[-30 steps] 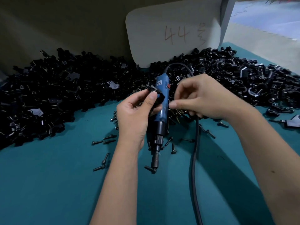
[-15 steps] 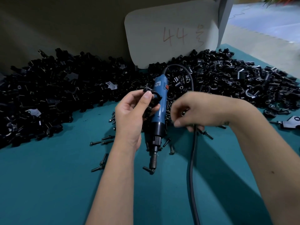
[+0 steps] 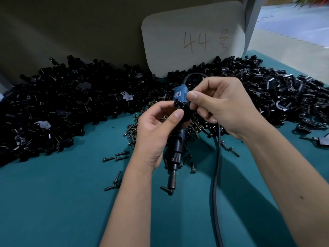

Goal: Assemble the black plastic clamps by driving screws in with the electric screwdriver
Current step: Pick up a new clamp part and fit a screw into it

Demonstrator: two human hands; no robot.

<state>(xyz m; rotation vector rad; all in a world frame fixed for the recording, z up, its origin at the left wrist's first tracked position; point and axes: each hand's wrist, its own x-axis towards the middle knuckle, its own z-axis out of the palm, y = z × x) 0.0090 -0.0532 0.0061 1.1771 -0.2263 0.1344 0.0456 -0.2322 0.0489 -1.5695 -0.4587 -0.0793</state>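
Pinching a black clamp (image 3: 183, 111) above the teal table (image 3: 53, 202), left hand (image 3: 156, 129) curled around it; right hand (image 3: 220, 104) pinched a screw (image 3: 186, 103) at the clamp. Blue electric screwdriver (image 3: 178, 139) lay on the table beneath both hands.

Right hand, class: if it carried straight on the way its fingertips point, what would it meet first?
The right hand points left, so probably the black clamp pinched in the left hand; they look nearly touching, though depth is uncertain.
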